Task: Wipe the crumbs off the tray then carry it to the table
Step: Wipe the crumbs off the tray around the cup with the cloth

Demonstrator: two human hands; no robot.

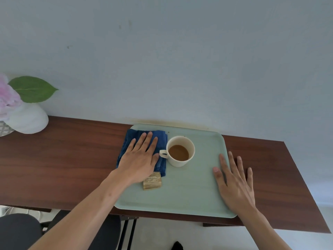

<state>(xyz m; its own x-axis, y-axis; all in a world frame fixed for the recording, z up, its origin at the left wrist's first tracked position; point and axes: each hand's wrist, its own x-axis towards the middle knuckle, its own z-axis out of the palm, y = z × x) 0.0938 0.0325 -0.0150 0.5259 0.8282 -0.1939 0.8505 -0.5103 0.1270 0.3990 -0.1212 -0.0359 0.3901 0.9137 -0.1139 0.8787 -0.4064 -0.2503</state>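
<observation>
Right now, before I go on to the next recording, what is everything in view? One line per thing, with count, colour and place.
tray: one, pale green, on the wooden surface, its near edge past the front edge
cloth: one, blue, on the tray's far left part, under the left hand
cup: one, white, holding brown drink, mid tray, handle toward the cloth
cracker: one, tan, on the tray just near of the cloth
wooden surface: one, dark brown, against the wall
vase: one, white, far left
flower: one, pink, with a green leaf, far left
chair: one, dark, bottom left
left hand: flat on the cloth
right hand: flat on the tray's right edge
</observation>
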